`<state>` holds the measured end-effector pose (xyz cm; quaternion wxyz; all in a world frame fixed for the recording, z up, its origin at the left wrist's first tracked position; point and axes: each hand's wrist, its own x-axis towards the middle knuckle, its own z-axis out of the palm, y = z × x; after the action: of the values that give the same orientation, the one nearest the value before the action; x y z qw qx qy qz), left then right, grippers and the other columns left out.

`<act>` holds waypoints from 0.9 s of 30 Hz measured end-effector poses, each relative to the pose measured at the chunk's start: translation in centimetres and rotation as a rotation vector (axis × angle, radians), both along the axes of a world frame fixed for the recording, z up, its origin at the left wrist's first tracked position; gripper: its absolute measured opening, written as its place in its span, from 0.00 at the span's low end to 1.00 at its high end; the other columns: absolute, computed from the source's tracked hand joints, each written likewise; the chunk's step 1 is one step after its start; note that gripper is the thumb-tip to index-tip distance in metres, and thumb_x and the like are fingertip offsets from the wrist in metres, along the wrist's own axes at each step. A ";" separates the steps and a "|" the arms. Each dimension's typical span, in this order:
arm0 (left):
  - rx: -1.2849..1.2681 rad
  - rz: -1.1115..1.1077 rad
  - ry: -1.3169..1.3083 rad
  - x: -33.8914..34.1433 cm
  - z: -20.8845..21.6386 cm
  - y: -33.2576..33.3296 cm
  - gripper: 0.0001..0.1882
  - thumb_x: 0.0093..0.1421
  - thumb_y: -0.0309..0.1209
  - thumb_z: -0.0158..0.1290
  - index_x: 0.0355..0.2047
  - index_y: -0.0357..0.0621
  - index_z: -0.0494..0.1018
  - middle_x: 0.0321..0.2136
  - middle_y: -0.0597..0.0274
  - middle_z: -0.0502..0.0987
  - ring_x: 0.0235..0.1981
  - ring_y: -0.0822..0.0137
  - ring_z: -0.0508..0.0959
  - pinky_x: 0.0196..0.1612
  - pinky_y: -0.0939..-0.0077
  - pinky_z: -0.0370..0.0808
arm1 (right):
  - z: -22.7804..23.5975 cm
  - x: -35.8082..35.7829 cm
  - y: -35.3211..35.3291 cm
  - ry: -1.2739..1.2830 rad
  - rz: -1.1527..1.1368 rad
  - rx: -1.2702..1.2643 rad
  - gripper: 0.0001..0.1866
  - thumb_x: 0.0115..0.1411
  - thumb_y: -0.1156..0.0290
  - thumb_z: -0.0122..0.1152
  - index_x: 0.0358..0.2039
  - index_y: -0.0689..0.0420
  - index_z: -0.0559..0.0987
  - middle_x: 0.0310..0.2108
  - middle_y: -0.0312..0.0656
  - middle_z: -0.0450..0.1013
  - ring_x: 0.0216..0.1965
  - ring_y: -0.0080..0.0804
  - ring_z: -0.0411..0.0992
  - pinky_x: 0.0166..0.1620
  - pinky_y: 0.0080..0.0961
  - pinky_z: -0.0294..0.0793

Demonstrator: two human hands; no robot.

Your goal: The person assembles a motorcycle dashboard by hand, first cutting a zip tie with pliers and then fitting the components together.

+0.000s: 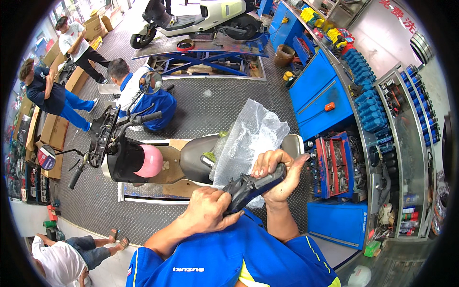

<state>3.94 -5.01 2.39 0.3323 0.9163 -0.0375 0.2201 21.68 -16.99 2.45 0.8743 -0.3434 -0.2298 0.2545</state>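
Both hands grip a black, moulded part [246, 189] in front of my chest; its exact kind does not show. My left hand [205, 208] is closed on its left end, the thumb along the lower side. My right hand [279, 182] wraps round its right end, with fingers over the top. Behind the part, a crumpled sheet of clear bubble wrap [251, 136] spreads over the rear of a scooter; whether my fingers also catch it, I cannot tell. The scooter's dark seat [195, 158] shows left of the wrap.
A pink rounded object [150, 161] sits on the scooter's front part. Beyond it a person in blue [160, 107] crouches; others stand or sit at the left. Blue cabinets [313, 91] and a red-framed tool drawer [333, 165] line the right. Another scooter [205, 21] stands on a lift [205, 48].
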 end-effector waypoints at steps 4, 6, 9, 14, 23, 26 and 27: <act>-0.163 -0.036 0.108 0.2 1.0 2.3 0.29 0.57 0.47 0.70 0.19 0.41 0.64 0.14 0.49 0.69 0.17 0.42 0.74 0.23 0.50 0.68 | -1.1 -1.4 0.9 -0.108 -0.050 -0.117 0.50 0.69 0.22 0.39 0.57 0.64 0.73 0.46 0.53 0.78 0.49 0.43 0.78 0.58 0.39 0.75; -0.255 -0.021 0.166 0.7 0.9 3.3 0.30 0.57 0.47 0.70 0.19 0.40 0.64 0.14 0.47 0.68 0.17 0.41 0.73 0.23 0.51 0.66 | -2.5 -1.5 0.7 -0.184 0.081 -0.194 0.56 0.61 0.24 0.59 0.68 0.63 0.64 0.60 0.54 0.73 0.58 0.45 0.76 0.68 0.44 0.69; -0.396 0.002 0.161 1.5 0.8 4.7 0.29 0.60 0.47 0.68 0.20 0.36 0.67 0.13 0.46 0.66 0.15 0.47 0.71 0.23 0.56 0.67 | -4.3 -2.7 0.6 -0.138 0.282 -0.177 0.54 0.61 0.36 0.72 0.71 0.64 0.60 0.60 0.51 0.74 0.60 0.40 0.74 0.67 0.39 0.70; -0.622 0.033 0.332 3.4 0.9 4.0 0.34 0.65 0.54 0.63 0.21 0.33 0.68 0.14 0.50 0.65 0.18 0.59 0.65 0.25 0.58 0.64 | -7.3 -3.2 1.3 0.073 -0.031 -0.347 0.34 0.74 0.38 0.55 0.54 0.63 0.77 0.43 0.39 0.79 0.42 0.27 0.78 0.47 0.28 0.79; -0.381 0.113 0.224 0.8 -1.5 4.1 0.42 0.61 0.69 0.58 0.37 0.32 0.74 0.26 0.44 0.76 0.29 0.41 0.79 0.33 0.51 0.73 | -8.9 -0.8 0.7 0.624 -0.056 -0.286 0.43 0.61 0.19 0.54 0.41 0.54 0.79 0.26 0.40 0.76 0.27 0.40 0.78 0.35 0.42 0.82; -0.311 0.053 0.316 -1.1 -1.3 2.7 0.39 0.53 0.64 0.69 0.36 0.33 0.76 0.30 0.44 0.78 0.32 0.41 0.81 0.36 0.52 0.75 | -7.4 -0.6 1.1 0.646 -0.126 -0.305 0.39 0.63 0.23 0.56 0.42 0.52 0.79 0.29 0.38 0.77 0.29 0.37 0.78 0.35 0.40 0.82; -0.303 0.070 0.330 -1.3 -1.2 2.2 0.39 0.53 0.63 0.70 0.35 0.33 0.76 0.29 0.43 0.78 0.32 0.40 0.81 0.36 0.51 0.75 | -7.0 -0.7 1.3 0.664 -0.156 -0.310 0.38 0.65 0.24 0.56 0.42 0.52 0.80 0.30 0.38 0.78 0.30 0.36 0.79 0.35 0.39 0.82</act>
<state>2.63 -2.84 1.15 0.4599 0.8803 0.0828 0.0820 21.03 -15.73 -4.58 0.8556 -0.3868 0.1345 0.3166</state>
